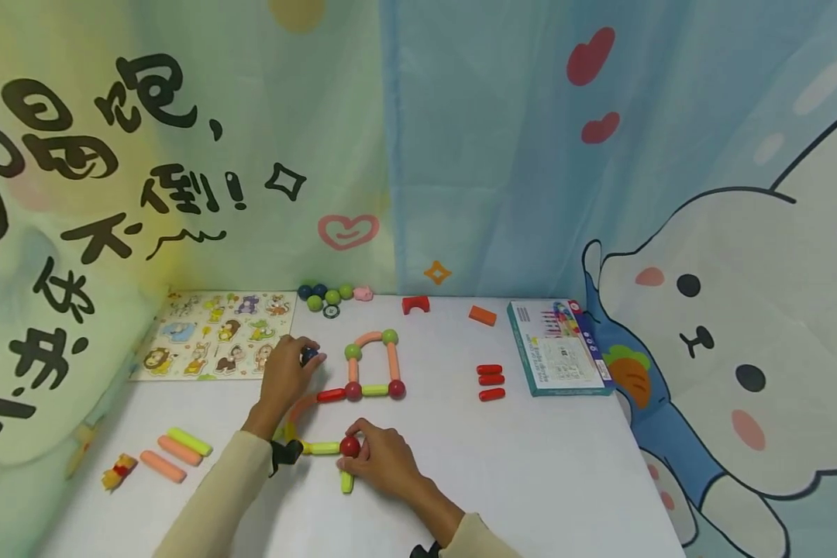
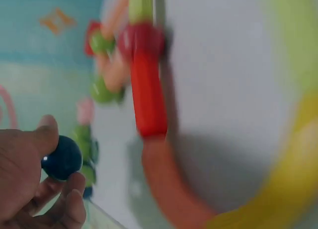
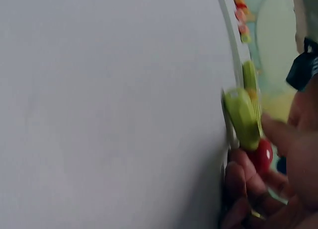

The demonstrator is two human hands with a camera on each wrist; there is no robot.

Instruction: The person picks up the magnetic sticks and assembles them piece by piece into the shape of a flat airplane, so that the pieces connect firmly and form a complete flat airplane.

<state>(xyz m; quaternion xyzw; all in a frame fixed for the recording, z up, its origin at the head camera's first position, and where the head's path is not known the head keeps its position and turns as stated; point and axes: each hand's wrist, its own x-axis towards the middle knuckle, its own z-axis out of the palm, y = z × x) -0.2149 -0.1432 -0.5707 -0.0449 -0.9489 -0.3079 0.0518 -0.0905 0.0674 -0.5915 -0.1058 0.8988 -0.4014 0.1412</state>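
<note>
Dark blue ball (image 2: pixel 62 158) is pinched in left hand (image 1: pixel 287 377) fingertips; red ball (image 1: pixel 349 446) is gripped by right hand (image 1: pixel 384 461) at the yellow-green rod (image 1: pixel 323 447) end.

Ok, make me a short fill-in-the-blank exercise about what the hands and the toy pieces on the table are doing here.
1. The left hand pinches a dark ____ ball.
2. The right hand holds a ____ ball at the end of a yellow-green stick.
3. Three loose red sticks lie just left of the ____.

Missing words: blue; red; box
</note>
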